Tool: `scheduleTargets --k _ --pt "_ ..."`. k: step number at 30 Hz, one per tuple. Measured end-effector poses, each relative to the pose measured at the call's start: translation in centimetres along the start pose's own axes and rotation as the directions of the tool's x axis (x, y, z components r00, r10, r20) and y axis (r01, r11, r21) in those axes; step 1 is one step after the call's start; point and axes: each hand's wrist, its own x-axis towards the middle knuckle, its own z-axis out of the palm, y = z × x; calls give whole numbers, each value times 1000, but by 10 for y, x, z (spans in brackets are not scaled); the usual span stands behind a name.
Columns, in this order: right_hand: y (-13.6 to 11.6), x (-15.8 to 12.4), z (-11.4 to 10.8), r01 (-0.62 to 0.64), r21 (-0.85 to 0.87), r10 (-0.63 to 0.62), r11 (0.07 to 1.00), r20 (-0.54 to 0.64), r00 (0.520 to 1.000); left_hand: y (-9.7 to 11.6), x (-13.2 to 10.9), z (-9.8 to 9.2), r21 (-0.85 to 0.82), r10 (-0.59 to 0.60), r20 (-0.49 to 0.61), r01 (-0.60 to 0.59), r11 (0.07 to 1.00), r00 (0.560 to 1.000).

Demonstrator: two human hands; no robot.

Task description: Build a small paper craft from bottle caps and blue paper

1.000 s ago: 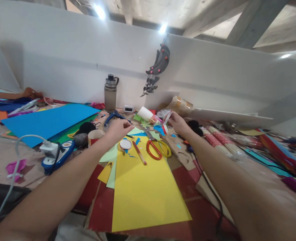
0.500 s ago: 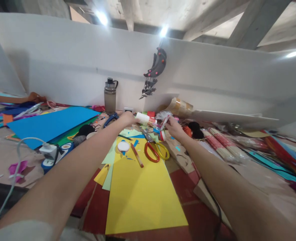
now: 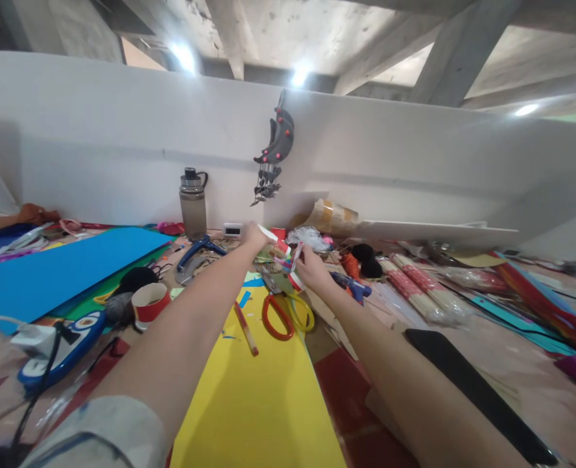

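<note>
My right hand (image 3: 312,268): fingers pinched on a white strip (image 3: 296,257). My left hand (image 3: 255,238): at the white-and-red cup stack (image 3: 272,236), finger closure I cannot tell. Forearms (image 3: 390,351): stretched forward, converging; yellow paper (image 3: 263,416) between. Littered table (image 3: 551,396). White panel (image 3: 390,149), concrete beams (image 3: 444,65) above.

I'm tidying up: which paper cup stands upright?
The red-banded cup beside the gray yarn: its open mouth faces up, whereas the tilted cups are at the left hand.

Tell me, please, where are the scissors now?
In the head view, the scissors lie near the centre, by the right edge of the yellow paper, below the right hand.
</note>
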Motion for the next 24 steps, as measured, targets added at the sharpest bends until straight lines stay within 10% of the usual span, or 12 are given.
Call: scheduleTargets --k 5,19,24 --pt "3 2 -2 -80 -25 79 996 -57 995 7 6 -10 182 104 -150 -76 980 983" --pt "26 8 -8 -115 137 138 984 -175 975 1 18 -1 357 322 -126 -260 897 938" --pt "11 7 -8 -121 140 151 983 -222 963 -4 24 -5 253 214 -227 -154 955 950"
